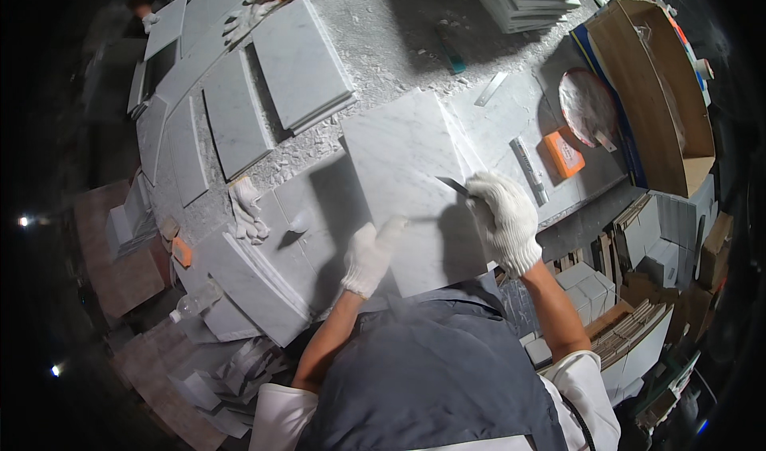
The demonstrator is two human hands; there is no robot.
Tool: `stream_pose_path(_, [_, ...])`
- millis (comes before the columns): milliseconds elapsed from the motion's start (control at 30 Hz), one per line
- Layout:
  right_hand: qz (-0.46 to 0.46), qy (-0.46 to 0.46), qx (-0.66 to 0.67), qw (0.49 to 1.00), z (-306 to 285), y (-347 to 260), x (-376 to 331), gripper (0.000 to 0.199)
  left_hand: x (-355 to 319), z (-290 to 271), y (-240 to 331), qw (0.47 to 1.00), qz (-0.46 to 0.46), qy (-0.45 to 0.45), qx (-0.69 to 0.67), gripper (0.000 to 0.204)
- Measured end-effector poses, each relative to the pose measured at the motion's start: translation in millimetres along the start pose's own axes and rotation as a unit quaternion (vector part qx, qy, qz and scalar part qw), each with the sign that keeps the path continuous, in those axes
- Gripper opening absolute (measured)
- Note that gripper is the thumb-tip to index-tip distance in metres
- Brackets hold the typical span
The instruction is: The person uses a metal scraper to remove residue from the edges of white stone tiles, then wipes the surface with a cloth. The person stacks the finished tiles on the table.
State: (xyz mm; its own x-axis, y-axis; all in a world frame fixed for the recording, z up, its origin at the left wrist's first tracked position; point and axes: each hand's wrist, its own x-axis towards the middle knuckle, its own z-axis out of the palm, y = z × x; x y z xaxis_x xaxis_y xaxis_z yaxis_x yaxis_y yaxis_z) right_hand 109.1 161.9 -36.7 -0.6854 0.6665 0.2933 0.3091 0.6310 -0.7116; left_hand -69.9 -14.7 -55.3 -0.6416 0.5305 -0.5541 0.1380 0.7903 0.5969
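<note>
Right hand [504, 221] had its fingers clamped on a thin blade [455, 185] over the marble tile [407, 180]; left hand [371, 255] lay open, flat on it. Brown open carton [662, 100] sat at 2 o'clock.

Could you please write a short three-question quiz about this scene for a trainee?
1. True or false: both hands wear white gloves.
2. Which hand holds the blade? A. left B. right
3. What does the left hand rest on?

Key:
1. True; the left hand and right hand are both gloved.
2. B.
3. The marble tile, near its lower edge.
</note>
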Motion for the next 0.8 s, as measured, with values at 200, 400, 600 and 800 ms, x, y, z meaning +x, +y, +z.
stream_pose_path(200, [0.086, 0.133, 0.097, 0.983, 7.7, -4.7, -53.8, 0.025, 3.4, -0.1, -2.9, 0.999, 0.027, -0.002, 0.022, 0.067])
stream_pose_path(400, [0.148, 0.175, 0.201, 0.952, 36.3, -2.5, -70.6, 0.024, -11.9, 7.0, 4.4, 0.997, 0.031, 0.053, -0.053, 0.054])
stream_pose_path(600, [0.171, 0.235, 0.295, 0.91, 49.4, -6.8, -74.7, 0.026, -28.7, 21.1, 15.9, 0.969, -0.059, 0.128, -0.204, 0.045])
stream_pose_path(800, [0.137, 0.276, 0.211, 0.927, 47.8, 8.5, -57.1, 0.027, -14.8, -27.7, 27.2, 0.802, -0.117, -0.042, -0.584, 0.03])
